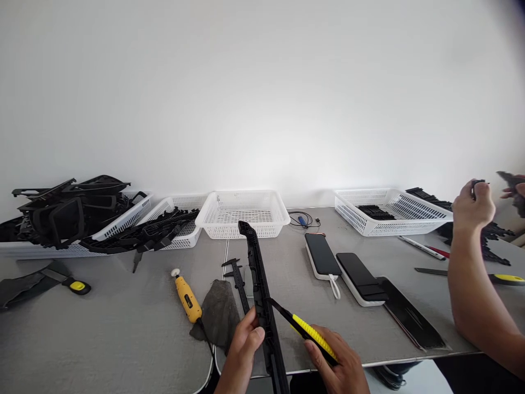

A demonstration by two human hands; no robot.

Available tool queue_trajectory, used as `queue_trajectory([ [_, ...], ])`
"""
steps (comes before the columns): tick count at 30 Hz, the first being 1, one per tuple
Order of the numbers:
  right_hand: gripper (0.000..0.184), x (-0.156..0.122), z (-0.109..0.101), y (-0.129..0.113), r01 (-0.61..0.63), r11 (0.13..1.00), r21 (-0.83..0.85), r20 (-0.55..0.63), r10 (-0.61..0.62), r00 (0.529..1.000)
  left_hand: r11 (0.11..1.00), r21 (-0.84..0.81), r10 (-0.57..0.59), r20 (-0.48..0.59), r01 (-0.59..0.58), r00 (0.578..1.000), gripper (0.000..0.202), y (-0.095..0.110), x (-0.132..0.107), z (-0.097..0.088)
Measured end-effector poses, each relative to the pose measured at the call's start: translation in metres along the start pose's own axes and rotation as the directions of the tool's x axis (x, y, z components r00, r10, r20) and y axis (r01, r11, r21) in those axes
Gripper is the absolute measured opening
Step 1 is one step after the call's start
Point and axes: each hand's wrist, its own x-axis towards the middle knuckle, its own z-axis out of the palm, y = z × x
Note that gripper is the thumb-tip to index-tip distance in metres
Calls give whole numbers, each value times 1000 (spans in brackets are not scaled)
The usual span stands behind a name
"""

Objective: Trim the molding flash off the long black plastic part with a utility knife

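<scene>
The long black plastic strip (257,273) is gripped above the near edge of the desk (123,328) by the left hand (244,350); the yellow-and-black utility knife (311,332) is clasped in the right hand (342,364), blade (279,307) held at the strip's right edge. A yellow rotary tool (187,298) is seen leftward.

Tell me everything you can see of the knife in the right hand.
The knife is a slim cutter with a black body, a ribbed yellow strip that looks like plastic, and a narrow, dark blade extended at the front. It slants, blade pointing forward and left. The tip meets the edge of a long black part, though actual contact is hard to confirm. The right hand grips the handle's rear, hiding its end.
</scene>
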Motion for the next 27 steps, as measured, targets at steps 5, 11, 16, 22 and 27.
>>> queue_trajectory([
  [5, 37, 2, -1, -2, -2, 1000, 14, 3, 2, 1000, 999, -10, 47, 101, -46, 994, 72, 5, -4, 3],
  [11, 37, 2, -4, -4, 21, 1000, 13, 0, -21, 1000, 987, -113, 134, 221, -111, 966, 85, 12, -7, 10],
  [16, 38, 2, -8, -8, 27, 999, 31, 27, -27, 999, 989, -96, 135, 265, -113, 955, 82, 13, -3, 8],
  [22, 37, 3, -10, -9, 36, 999, 37, 80, -39, 996, 976, -142, 189, 164, -167, 968, 76, 15, 1, 14],
  [27, 42, 1, -6, -14, 15, 999, 52, 13, -16, 1000, 986, -61, 161, 71, -157, 984, 60, 17, 1, 13],
])
